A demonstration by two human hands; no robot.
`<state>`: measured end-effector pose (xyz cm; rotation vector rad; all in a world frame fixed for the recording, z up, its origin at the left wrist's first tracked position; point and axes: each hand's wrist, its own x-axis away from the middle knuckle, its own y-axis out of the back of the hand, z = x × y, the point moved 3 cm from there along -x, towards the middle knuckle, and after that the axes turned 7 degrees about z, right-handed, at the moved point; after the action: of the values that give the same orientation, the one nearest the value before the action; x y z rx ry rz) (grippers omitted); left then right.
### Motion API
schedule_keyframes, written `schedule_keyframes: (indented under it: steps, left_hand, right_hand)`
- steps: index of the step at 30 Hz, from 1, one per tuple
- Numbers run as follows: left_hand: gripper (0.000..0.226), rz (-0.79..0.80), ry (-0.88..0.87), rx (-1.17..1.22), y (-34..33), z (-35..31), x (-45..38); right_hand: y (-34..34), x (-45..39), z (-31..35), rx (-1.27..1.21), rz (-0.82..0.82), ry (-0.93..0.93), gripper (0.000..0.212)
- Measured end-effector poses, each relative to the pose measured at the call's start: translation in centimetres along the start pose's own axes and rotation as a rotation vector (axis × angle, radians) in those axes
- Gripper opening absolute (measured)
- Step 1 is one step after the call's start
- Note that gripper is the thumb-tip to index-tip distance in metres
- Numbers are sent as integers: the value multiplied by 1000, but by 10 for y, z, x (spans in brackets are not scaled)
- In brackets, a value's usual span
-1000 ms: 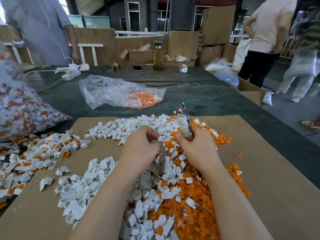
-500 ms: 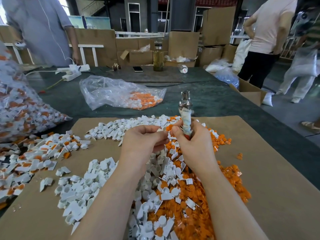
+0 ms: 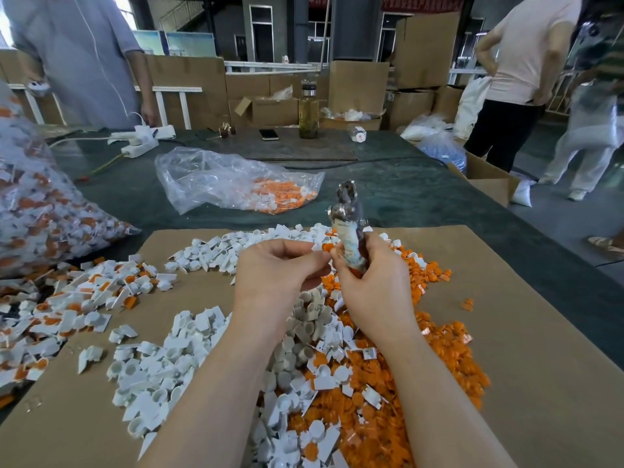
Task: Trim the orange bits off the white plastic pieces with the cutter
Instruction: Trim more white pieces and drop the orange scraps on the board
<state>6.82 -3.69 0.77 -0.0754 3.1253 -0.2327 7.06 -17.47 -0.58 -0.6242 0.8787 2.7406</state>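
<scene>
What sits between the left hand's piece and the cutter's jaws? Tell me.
Nothing visible does. The left hand pinches a small white piece at its fingertips, right beside the right hand, which grips the cutter upright by its wrapped handle. The cutter's metal head stands above both hands, with open air around it.
</scene>
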Motion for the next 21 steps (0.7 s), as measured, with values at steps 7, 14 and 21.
schedule_keyframes:
  steps: [7,14,21]
  left_hand:
    - [16,-33,-113,-222,0,-3,2]
    - [18,-55,-145,-329,0,-4,2]
    - [19,-72,-151,-364,0,-2,1]
  right_hand:
    - [3,0,2,-15,7,15,12]
    - [3,-2,2,29,58,-1,11]
    - [3,-1,3,-9,113,13,10]
